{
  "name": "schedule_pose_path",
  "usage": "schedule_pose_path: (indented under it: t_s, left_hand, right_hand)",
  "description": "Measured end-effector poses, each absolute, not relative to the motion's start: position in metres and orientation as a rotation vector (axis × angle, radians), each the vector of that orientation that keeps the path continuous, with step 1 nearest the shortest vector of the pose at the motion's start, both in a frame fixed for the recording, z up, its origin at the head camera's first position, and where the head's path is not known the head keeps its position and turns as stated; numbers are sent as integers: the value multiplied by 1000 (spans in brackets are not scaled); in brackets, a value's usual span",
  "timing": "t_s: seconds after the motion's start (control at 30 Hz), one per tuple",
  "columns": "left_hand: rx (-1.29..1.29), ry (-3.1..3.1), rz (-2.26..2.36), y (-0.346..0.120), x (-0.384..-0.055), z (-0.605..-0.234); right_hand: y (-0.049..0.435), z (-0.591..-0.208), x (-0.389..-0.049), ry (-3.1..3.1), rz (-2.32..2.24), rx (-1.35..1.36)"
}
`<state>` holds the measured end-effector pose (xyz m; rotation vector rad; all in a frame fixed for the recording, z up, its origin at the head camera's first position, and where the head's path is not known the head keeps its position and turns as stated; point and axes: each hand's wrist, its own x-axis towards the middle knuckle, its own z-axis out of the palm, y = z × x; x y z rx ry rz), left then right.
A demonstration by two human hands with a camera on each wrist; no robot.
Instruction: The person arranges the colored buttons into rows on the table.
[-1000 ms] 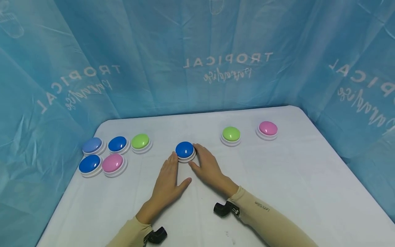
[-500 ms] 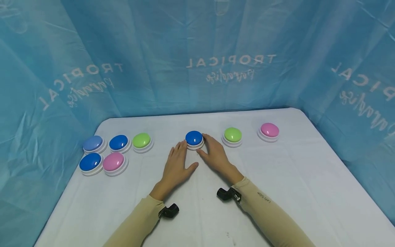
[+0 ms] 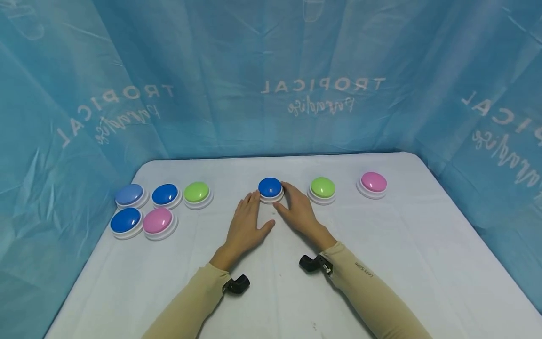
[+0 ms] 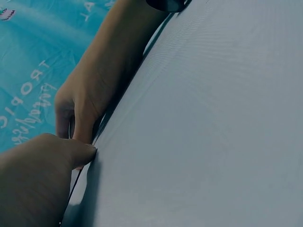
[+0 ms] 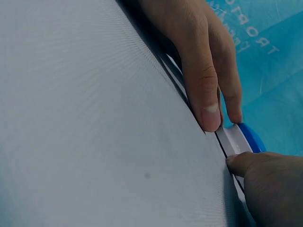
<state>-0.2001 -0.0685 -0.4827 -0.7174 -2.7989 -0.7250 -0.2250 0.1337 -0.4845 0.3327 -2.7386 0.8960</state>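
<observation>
A blue buzzer button (image 3: 270,187) with a domed top and white base sits on the white table, toward its back middle. My left hand (image 3: 245,223) lies beside it with fingers straight, fingertips at the base's left edge and thumb spread away. From the other side my right hand (image 3: 298,209) holds the base, index finger along the right edge and thumb at the front. In the right wrist view the button's white base (image 5: 235,139) shows between the fingers of both hands. The left wrist view shows both hands close together, and the button is hidden there.
On the left stand a light-blue button (image 3: 129,194), two dark-blue ones (image 3: 165,194), a green one (image 3: 196,192) and a pink one (image 3: 157,220). Right of my hands are a green button (image 3: 323,187) and a pink button (image 3: 374,181). A blue curtain (image 3: 237,117) surrounds the table's back and sides.
The blue button has slid away from me and to the right, closer to the right-hand green button. Both hands moved along with it, mostly in the first half second; movement since is slight.
</observation>
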Motion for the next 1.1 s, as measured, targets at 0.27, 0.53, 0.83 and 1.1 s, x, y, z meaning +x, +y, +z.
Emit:
schedule_pose_path:
  t_s: [0.27,0.53,0.83,1.1]
  left_hand:
    - [-730,-2799,-752,-67,-203,-482]
    - [-728,-2824,-736,-79,-193,-482]
    - [-734,-2782,-778,-136,-159,-485]
    - [-441,-2717,-907,-174,-142,-484]
  right_hand:
    - [136,-486,-229,-2707,920,316]
    - [130,-490,-219,-2604,940,307]
    - [92,-486,-188,-2361,1084,644]
    - [52,-488,-180,-2708,944,789]
